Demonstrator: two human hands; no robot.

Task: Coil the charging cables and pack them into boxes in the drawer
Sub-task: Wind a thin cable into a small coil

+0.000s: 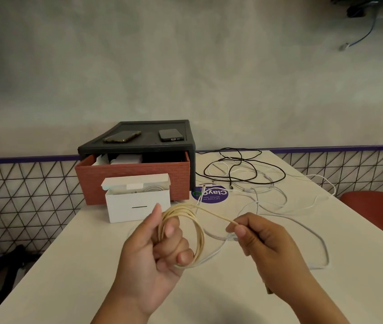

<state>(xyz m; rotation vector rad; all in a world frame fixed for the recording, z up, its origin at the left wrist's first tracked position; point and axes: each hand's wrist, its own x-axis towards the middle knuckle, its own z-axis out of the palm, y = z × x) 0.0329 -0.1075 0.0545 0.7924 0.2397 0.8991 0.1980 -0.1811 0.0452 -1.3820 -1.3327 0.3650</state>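
The fingers [169, 230] of the left hand [153, 251] were curled round a beige cable coil [200, 239], gripping its loops. The right hand [265, 246] pinched the free strand running off that coil. Both hands were held above the tabletop [69, 265], just in front of the open white box [139, 208]. Directly behind the box stood the red drawer [181, 178], pulled open. To the box's right, loose cables [239, 176], white and black, lay tangled.

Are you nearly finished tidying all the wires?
Not nearly. The open white cardboard box seems to hold one coiled cable. The left hand holds a mostly wound cream cable; the right hand pinches its tail. Tangled black cable and white cables lie uncoiled on the white table.
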